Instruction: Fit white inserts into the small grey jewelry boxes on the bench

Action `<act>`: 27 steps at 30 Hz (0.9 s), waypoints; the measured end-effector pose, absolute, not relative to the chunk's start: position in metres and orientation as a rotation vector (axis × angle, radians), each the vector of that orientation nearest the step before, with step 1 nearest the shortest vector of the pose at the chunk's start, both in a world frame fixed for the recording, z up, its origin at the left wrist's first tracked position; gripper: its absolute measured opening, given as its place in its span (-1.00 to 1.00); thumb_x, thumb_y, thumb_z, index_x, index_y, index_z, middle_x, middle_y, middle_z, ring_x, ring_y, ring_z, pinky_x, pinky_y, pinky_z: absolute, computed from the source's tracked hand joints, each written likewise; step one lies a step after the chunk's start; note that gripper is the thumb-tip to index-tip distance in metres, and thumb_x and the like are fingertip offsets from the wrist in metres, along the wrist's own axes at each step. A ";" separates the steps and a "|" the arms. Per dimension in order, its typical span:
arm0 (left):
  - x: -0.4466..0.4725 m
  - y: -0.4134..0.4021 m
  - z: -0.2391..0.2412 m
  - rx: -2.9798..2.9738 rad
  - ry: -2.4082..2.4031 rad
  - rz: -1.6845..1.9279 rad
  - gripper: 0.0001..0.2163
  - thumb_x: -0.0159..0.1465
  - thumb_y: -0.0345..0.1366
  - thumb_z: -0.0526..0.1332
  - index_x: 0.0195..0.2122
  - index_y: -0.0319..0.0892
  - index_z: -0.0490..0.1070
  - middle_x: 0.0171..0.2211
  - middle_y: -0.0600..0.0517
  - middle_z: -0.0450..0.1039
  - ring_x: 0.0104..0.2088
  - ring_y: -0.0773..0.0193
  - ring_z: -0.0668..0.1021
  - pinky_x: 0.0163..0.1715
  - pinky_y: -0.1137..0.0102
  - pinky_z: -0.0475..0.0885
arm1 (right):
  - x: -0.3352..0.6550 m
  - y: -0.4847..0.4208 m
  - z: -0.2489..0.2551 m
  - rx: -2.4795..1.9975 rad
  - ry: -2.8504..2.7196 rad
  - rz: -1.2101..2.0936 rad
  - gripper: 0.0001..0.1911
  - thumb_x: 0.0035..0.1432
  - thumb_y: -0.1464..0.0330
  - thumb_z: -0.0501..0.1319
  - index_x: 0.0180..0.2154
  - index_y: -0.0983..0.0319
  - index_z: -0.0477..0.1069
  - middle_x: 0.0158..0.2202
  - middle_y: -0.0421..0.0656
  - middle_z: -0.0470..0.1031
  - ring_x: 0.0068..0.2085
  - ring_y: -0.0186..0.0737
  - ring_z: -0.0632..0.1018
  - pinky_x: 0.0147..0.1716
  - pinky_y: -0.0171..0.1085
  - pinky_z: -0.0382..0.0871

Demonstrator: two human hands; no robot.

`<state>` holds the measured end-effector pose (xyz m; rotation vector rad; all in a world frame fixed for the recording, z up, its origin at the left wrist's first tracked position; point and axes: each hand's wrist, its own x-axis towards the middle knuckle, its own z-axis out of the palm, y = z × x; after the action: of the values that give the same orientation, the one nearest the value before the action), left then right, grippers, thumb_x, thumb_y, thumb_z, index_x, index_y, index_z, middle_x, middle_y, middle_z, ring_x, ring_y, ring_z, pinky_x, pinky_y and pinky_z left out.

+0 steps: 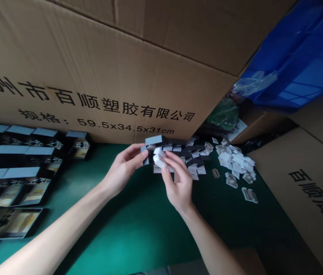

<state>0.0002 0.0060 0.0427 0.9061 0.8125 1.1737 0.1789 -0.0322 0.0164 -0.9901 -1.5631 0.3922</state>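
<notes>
My left hand (124,166) grips a small dark box with a grey flap lid (153,143), held over the green table. My right hand (177,179) pinches a small white piece (159,157) right at the opening of that box. Both hands are closed on what they hold. Just behind them lies a heap of similar small dark and grey boxes (191,152). A pile of small white pieces (236,162) lies to the right of that heap.
A big brown carton with printed characters (98,68) stands along the back. Rows of finished dark boxes (21,160) lie at the left. A blue crate (299,65) is at the upper right, and another carton (307,183) stands at the right on the green mat (133,229).
</notes>
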 end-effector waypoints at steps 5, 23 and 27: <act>0.001 0.005 0.045 0.935 0.843 1.165 -0.69 0.21 -0.13 0.44 -0.06 -0.10 0.60 -0.08 -0.04 0.61 -0.09 0.17 0.58 -0.11 0.35 0.50 | 0.178 -0.033 0.020 -0.915 -1.695 0.289 -0.64 0.35 0.48 0.19 0.12 0.10 0.48 0.14 -0.05 0.52 0.20 -0.05 0.53 0.18 0.03 0.53; -0.001 0.005 0.043 0.984 0.830 1.123 -0.69 0.22 -0.15 0.43 -0.02 -0.07 0.61 -0.05 -0.04 0.63 -0.07 0.11 0.60 -0.09 0.31 0.51 | 0.177 -0.035 0.014 -0.926 -1.672 0.474 -0.64 0.38 0.47 0.15 0.14 0.11 0.46 0.17 -0.04 0.50 0.19 -0.07 0.54 0.12 -0.06 0.58; 0.000 0.005 0.043 0.974 0.796 1.101 -0.68 0.24 -0.15 0.41 -0.01 -0.09 0.58 -0.02 -0.06 0.60 -0.02 0.09 0.59 -0.01 0.27 0.52 | 0.175 -0.035 0.013 -0.929 -1.620 0.460 -0.66 0.37 0.46 0.17 0.12 0.09 0.48 0.14 -0.03 0.50 0.17 -0.06 0.55 0.03 -0.11 0.63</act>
<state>0.0003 0.0046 0.0434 0.9739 0.7964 1.1012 0.1754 -0.0353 0.0135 -0.9289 -1.6201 0.4603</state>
